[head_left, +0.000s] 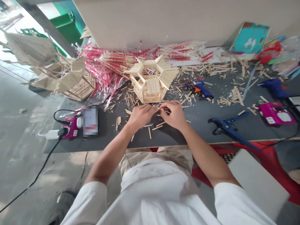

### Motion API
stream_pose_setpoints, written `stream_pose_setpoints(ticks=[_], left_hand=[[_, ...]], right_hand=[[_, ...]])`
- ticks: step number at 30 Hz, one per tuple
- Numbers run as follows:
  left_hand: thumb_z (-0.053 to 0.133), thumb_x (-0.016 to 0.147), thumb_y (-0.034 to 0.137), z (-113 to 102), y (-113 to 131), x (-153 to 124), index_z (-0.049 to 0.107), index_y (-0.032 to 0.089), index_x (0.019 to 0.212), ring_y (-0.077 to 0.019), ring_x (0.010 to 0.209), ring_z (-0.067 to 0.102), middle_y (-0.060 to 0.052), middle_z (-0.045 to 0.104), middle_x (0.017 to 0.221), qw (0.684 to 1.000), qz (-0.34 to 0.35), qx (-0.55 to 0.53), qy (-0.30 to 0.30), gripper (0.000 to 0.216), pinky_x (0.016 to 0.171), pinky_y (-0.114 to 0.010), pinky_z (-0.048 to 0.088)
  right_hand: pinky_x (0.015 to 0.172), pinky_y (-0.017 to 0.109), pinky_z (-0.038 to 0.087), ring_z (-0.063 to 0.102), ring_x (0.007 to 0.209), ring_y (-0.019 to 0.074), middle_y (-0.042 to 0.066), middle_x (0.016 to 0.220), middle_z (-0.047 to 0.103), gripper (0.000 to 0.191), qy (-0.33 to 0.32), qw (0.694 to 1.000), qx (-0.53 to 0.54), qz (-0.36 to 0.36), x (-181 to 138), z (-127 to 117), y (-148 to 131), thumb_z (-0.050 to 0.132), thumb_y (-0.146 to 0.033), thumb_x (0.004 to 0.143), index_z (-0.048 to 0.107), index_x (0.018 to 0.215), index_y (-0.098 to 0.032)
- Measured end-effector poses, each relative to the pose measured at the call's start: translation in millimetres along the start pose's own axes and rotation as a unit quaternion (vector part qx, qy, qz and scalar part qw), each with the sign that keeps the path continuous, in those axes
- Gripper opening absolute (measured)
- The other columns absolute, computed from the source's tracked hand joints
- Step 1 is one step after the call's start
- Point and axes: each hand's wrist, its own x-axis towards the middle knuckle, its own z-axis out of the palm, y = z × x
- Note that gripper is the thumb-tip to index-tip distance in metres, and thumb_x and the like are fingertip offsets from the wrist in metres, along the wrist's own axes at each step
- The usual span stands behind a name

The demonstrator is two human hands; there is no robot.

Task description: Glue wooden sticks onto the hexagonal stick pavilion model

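Observation:
My left hand (142,115) and my right hand (174,115) meet at the fingertips just over the dark tabletop, both closed in a pinch. What they pinch is tiny and mostly covered by the fingers; it looks like a thin wooden stick. Right behind them stands a small pavilion-like model (153,86) built of wooden sticks, with flared roof panels and an open top. Loose cut sticks (150,132) lie scattered under and around both hands.
Red-and-clear plastic wrappers with sticks (105,67) pile up behind. A blue glue gun (202,89) and a blue pipe cutter (229,126) lie to the right. Pink power strips (71,127) with cables and a phone (91,122) sit near the edge. A larger stick model (63,78) stands left.

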Motion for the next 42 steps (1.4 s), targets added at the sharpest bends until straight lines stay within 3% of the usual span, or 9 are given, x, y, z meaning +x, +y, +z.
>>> stream_pose_setpoints(ticks=[10,18,23,27,30,33,37,40,42], left_hand=[[0.042,0.112,0.034,-9,-2,-8,0.072,0.020,0.109,-0.0181,0.080,0.064,-0.007,0.069,0.083,0.999,0.024,0.030,-0.007,0.034,0.067,-0.030,0.044],[0.042,0.112,0.034,3,-6,-13,0.072,0.021,0.112,-0.0165,0.078,0.064,-0.005,0.069,0.082,1.000,0.023,0.007,0.011,0.032,0.069,-0.029,0.044],[0.043,0.112,0.035,3,-8,-11,0.074,0.021,0.111,-0.0163,0.078,0.067,-0.006,0.073,0.082,1.000,0.017,-0.001,0.008,0.034,0.068,-0.027,0.045],[0.047,0.111,0.034,-4,-17,-13,0.075,0.021,0.109,-0.0155,0.084,0.073,-0.006,0.079,0.091,0.998,-0.027,-0.032,0.043,0.031,0.072,-0.026,0.048],[0.049,0.110,0.035,-12,-25,-14,0.076,0.020,0.105,-0.0146,0.079,0.072,-0.005,0.079,0.087,0.995,-0.065,-0.049,0.065,0.031,0.072,-0.026,0.047],[0.048,0.111,0.035,-17,-28,-14,0.077,0.020,0.107,-0.0142,0.076,0.071,-0.004,0.077,0.082,0.994,-0.075,-0.056,0.057,0.032,0.071,-0.026,0.046],[0.048,0.111,0.034,-19,-24,-12,0.076,0.019,0.106,-0.0142,0.076,0.071,-0.004,0.077,0.082,0.994,-0.070,-0.062,0.055,0.033,0.071,-0.026,0.046],[0.049,0.111,0.034,-18,-19,-11,0.076,0.019,0.104,-0.0145,0.078,0.071,-0.005,0.078,0.085,0.994,-0.059,-0.071,0.056,0.032,0.072,-0.026,0.046],[0.048,0.111,0.034,-16,-19,-11,0.076,0.019,0.105,-0.0143,0.079,0.071,-0.005,0.078,0.086,0.994,-0.059,-0.075,0.053,0.032,0.072,-0.026,0.046]], right_hand=[[0.096,0.041,0.038,0.070,0.086,0.0221,0.001,0.085,0.077,0.008,0.008,1.000,0.005,-0.017,1,3,-5,0.062,-0.021,0.091,0.067,0.084,-0.023],[0.096,0.042,0.039,0.069,0.082,0.0218,0.001,0.082,0.075,0.009,0.006,1.000,-0.008,-0.017,1,2,-7,0.062,-0.020,0.091,0.068,0.084,-0.023],[0.093,0.042,0.049,0.072,0.088,0.0243,0.004,0.092,0.078,0.010,-0.021,0.999,0.019,-0.025,1,-4,-4,0.063,-0.019,0.093,0.072,0.092,-0.022],[0.107,0.046,0.053,0.070,0.117,0.0280,0.009,0.123,0.074,0.022,-0.005,1.000,0.002,-0.015,-12,-42,-8,0.063,-0.026,0.098,0.073,0.117,-0.024],[0.112,0.045,0.051,0.070,0.120,0.0278,0.009,0.126,0.074,0.024,0.090,0.994,-0.046,0.030,-44,-85,2,0.067,-0.031,0.097,0.074,0.119,-0.025],[0.116,0.041,0.048,0.069,0.123,0.0288,0.013,0.128,0.074,0.028,0.110,0.975,-0.161,0.104,-93,-128,33,0.067,-0.039,0.097,0.074,0.120,-0.025],[0.131,0.048,0.026,0.043,0.153,0.0367,0.019,0.148,0.064,0.064,0.023,0.936,-0.310,0.167,-162,-173,88,0.068,-0.054,0.092,0.061,0.145,-0.021],[0.134,0.043,0.020,0.015,0.167,0.0296,0.016,0.173,0.034,0.084,-0.090,0.904,-0.356,0.218,-197,-195,114,0.068,-0.047,0.094,0.034,0.166,-0.020],[0.135,0.041,0.017,0.001,0.168,0.0261,0.014,0.177,0.027,0.090,-0.139,0.893,-0.369,0.218,-208,-207,123,0.069,-0.046,0.094,0.026,0.170,-0.021]])
